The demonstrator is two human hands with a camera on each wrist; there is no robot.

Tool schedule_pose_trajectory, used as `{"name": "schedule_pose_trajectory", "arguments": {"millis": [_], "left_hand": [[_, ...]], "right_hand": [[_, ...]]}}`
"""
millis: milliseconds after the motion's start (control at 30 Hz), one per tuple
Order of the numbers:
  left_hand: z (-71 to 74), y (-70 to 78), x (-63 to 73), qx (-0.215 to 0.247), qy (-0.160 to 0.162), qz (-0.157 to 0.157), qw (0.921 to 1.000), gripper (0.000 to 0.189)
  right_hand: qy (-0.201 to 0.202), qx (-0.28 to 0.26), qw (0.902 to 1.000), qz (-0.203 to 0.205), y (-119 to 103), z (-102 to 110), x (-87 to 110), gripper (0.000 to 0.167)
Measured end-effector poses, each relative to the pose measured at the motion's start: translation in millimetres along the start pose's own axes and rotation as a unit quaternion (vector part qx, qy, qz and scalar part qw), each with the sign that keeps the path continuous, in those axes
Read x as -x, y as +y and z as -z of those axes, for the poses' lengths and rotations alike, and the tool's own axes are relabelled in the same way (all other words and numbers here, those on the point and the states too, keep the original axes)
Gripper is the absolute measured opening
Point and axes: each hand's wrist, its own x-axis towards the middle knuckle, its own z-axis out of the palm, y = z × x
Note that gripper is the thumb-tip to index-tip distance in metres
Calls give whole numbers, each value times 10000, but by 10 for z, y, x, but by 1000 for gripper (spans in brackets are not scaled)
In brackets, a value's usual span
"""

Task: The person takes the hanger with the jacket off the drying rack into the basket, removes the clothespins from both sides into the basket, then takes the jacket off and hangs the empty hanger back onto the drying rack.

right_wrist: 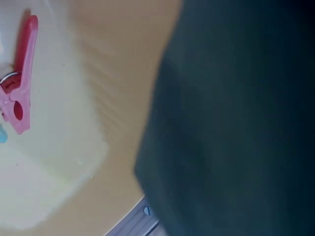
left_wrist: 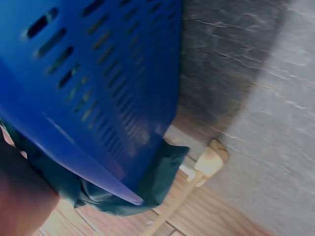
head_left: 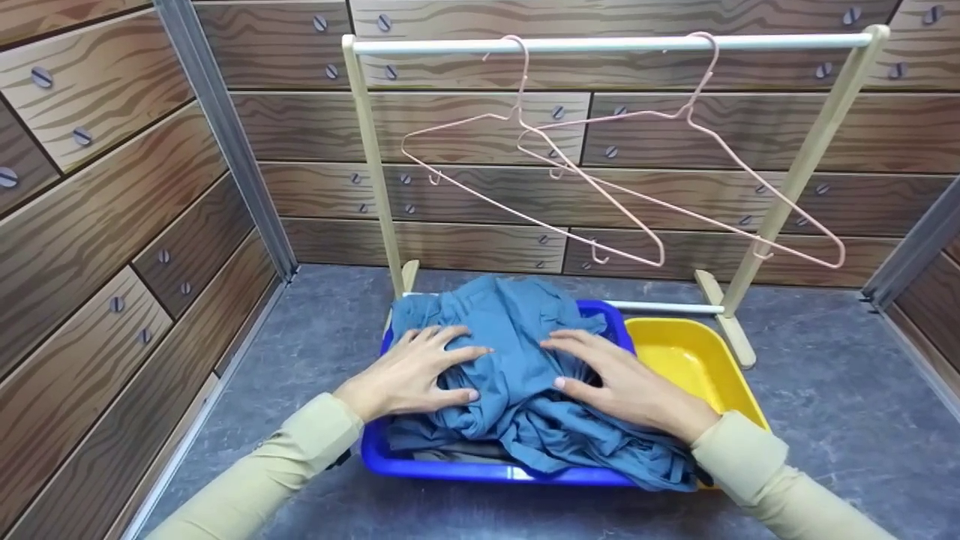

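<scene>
A heap of crumpled blue cloth (head_left: 517, 345) fills a blue basket (head_left: 450, 469), and some of it hangs over the front right rim. On the heap's left side lies my left hand (head_left: 409, 375), fingers spread and thumb apart. My right hand (head_left: 626, 382) is over the right side, its fingers slightly bent and fingertips at the cloth. Neither hand grips anything. The left wrist view shows the basket's slotted wall (left_wrist: 113, 73) with a cloth corner (left_wrist: 165, 169) past its rim. Dark, blurred cloth (right_wrist: 221, 123) covers much of the right wrist view.
Behind the basket stands a rack with a white rail (head_left: 615, 45), from which two pink hangers (head_left: 525, 97) hang. A yellow tub (head_left: 679, 334) sits to the basket's right; a pink clothespin (right_wrist: 22, 88) lies inside it. Wood-patterned walls (head_left: 97, 225) enclose the grey surface (head_left: 847, 405).
</scene>
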Motion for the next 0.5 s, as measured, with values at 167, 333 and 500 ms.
{"name": "schedule_pose_trajectory", "arguments": {"millis": [167, 333, 500], "left_hand": [[-28, -6, 98, 183, 46, -132, 9997, 60], [-71, 39, 195, 231, 64, -221, 9995, 59], [-78, 61, 256, 130, 178, -242, 9995, 58]], "right_hand": [[2, 290, 9985, 462, -32, -44, 66, 49], [-7, 417, 9959, 801, -58, -83, 128, 42], [-46, 392, 9951, 903, -84, -47, 154, 43]]}}
